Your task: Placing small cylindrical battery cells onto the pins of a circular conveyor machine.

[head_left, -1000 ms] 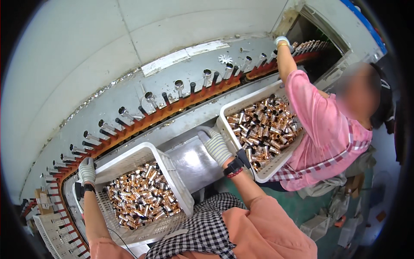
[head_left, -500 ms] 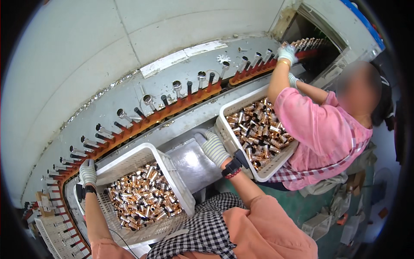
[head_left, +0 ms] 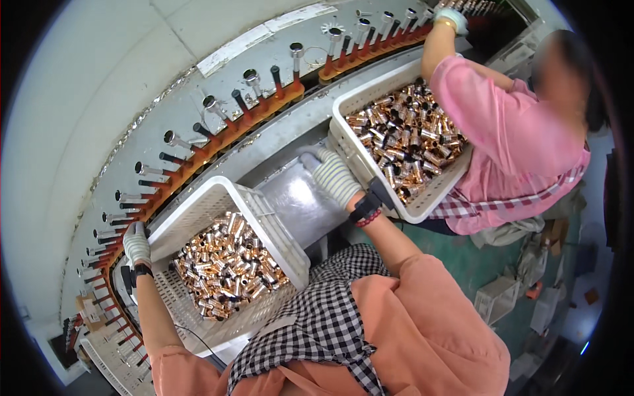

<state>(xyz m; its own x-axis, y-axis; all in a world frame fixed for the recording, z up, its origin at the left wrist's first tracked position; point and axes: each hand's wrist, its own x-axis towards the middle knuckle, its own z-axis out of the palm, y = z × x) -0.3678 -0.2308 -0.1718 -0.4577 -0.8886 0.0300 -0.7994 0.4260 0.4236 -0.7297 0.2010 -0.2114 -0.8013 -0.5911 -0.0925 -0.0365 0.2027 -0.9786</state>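
A white perforated crate (head_left: 181, 198) in front of me holds many small copper-and-silver metal cups (head_left: 228, 264). My left hand (head_left: 137, 245), in a striped glove with grey fingertips, is at its left corner, close beside the curved line of upright spindles (head_left: 188, 155). Its fingers are bunched and partly hidden, so whether they grip the rim is unclear. My right hand (head_left: 332, 177), gloved alike, lies with fingers extended over a bare metal plate (head_left: 290, 204), between this crate and a second white crate (head_left: 343, 125). Nothing shows in it.
A co-worker in pink (head_left: 502, 132) stands to the right at the second crate, also full of metal cups (head_left: 409, 135). That person's gloved hand (head_left: 452, 21) reaches among the far spindles. Red-based spindles, some capped with silver cups (head_left: 251, 77), curve round to the lower left.
The view has tilted, so the crates sit higher in the picture. Spindles have shifted leftward along the track relative to the crates. My hands keep about the same places.
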